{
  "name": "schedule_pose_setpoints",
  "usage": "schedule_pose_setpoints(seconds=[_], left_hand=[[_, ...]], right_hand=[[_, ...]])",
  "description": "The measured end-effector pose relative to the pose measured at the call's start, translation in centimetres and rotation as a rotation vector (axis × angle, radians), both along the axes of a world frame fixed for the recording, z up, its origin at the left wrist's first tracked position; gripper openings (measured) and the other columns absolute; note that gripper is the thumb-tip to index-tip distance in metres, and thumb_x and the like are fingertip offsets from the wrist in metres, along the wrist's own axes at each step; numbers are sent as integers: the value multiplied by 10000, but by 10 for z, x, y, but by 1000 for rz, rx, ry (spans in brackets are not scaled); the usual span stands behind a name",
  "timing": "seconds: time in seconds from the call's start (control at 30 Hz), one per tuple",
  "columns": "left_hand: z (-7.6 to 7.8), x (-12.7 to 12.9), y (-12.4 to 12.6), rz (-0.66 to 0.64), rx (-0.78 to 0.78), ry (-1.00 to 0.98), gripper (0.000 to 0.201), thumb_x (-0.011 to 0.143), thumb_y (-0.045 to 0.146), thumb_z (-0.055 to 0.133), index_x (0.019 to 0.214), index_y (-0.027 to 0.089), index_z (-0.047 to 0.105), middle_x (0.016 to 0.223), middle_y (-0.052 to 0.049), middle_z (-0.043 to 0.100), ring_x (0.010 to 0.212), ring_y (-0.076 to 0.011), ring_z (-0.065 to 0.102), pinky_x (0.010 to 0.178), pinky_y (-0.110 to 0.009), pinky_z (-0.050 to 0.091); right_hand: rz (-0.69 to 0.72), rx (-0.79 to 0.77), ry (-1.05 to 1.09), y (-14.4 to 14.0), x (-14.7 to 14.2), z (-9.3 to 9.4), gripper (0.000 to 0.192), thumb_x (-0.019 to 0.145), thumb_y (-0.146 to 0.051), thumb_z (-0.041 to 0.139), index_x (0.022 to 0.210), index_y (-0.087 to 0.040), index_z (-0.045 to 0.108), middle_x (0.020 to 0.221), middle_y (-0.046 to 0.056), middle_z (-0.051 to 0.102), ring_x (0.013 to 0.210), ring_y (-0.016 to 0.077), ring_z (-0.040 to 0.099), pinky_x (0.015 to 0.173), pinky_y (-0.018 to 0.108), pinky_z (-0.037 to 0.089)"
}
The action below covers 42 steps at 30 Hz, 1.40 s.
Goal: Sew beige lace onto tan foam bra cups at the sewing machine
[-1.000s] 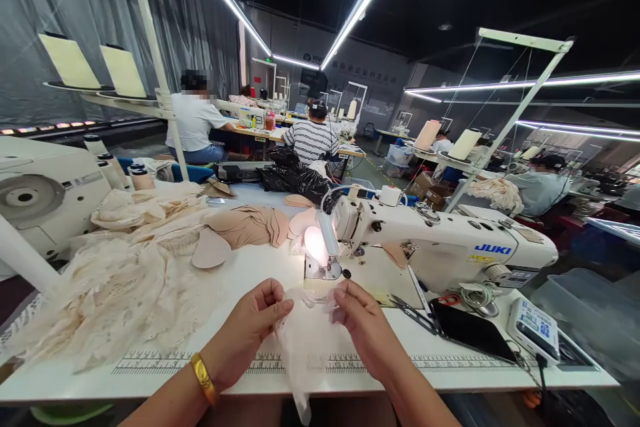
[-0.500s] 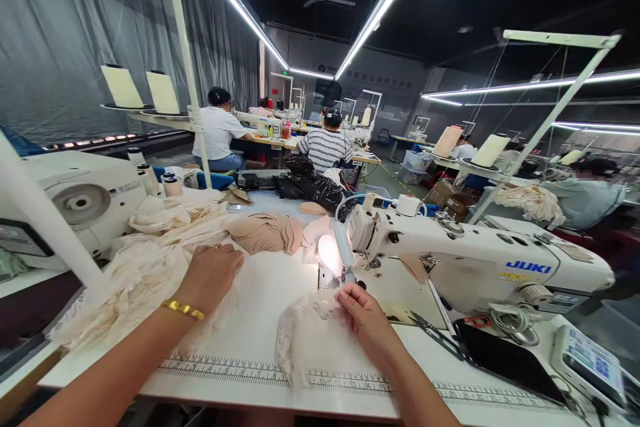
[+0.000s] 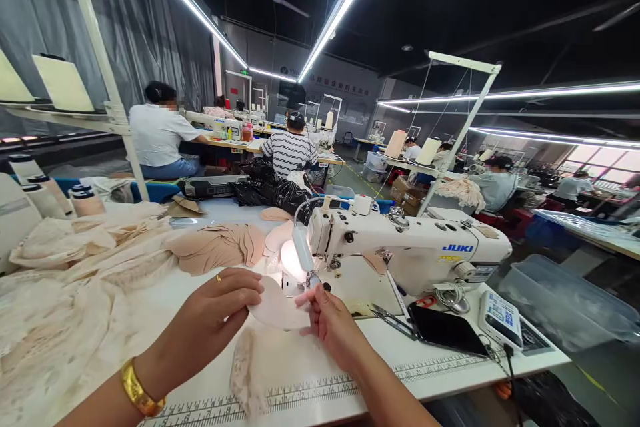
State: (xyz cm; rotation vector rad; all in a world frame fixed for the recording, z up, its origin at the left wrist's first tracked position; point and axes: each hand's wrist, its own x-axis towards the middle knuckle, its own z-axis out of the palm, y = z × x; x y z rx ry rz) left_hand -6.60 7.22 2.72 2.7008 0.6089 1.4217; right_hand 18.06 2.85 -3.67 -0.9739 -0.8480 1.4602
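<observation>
1. Pale rounded pad (image 3: 274,307) is resting between the two hands, just above the white table (image 3: 295,360) or on it; I cannot tell which.
2. Left hand (image 3: 215,317) is pinching the pad's left edge, with its thumb and fingers close together. It is wearing a gold ring (image 3: 219,278), and a gold bracelet (image 3: 135,390) is circling the wrist.
3. Right hand (image 3: 333,327) is bending its fingers in narrow, with a fingertip reaching over the pad's right edge. I cannot tell if it is gripping the pad, the cloth by it, or both.
4. Thin lace cloth (image 3: 244,367) is lying on the near side of the pad, between the two hands.
5. White JUKI sewing machine (image 3: 400,240) is standing ahead of the right hand, and its lamp (image 3: 295,260) is glowing just past the pad.
6. Tan cut pieces (image 3: 220,247) are lying in a pile ahead of the left hand.
7. Cream lace heap (image 3: 85,300) is spreading out to the left of the left hand.
8. Scissors (image 3: 395,321) and a black phone (image 3: 445,328) are lying to the right of the right hand.
9. Someone in a striped shirt (image 3: 290,152) is sitting far ahead of both hands.
</observation>
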Motion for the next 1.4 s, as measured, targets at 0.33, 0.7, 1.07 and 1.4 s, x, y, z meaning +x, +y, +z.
schedule_pose_setpoints(seconds=[0.33, 0.7, 1.07, 1.4], left_hand=[[-13, -7, -22, 14, -94, 245, 368, 924, 71, 520, 1128, 291, 734, 1254, -43, 750, 1231, -247, 636, 1062, -368, 539], [26, 26, -33, -517, -1151, 354, 632, 674, 442, 835, 1230, 246, 611, 1233, -50, 683, 1167, -309, 619, 1050, -453, 503], [20, 12, -16, -405, -1005, 190, 354, 808, 367, 668, 673, 218, 377, 765, 36, 482, 721, -141, 469, 646, -255, 406], [3, 4, 9, 78, 249, 370, 268, 893, 40, 584, 712, 221, 506, 681, 24, 570, 624, -182, 463, 627, -334, 341]], right_hand=[[66, 100, -290, -9, 0, 26, 513, 703, -631, 884, 829, -184, 666, 726, -15, 657, 645, 150, 637, 654, 278, 480], [521, 361, -896, -61, -7, 116, 103, 884, -215, 763, 974, -229, 811, 913, -11, 766, 783, 140, 669, 692, 212, 468], [230, 618, -1176, -48, 3, 133, 113, 972, -150, 659, 923, -239, 709, 834, -40, 734, 759, 126, 650, 668, 215, 439], [-269, 1231, -1462, 2, 7, 33, 308, 974, 30, 466, 1018, -205, 660, 973, 57, 756, 813, 184, 642, 719, 291, 499]])
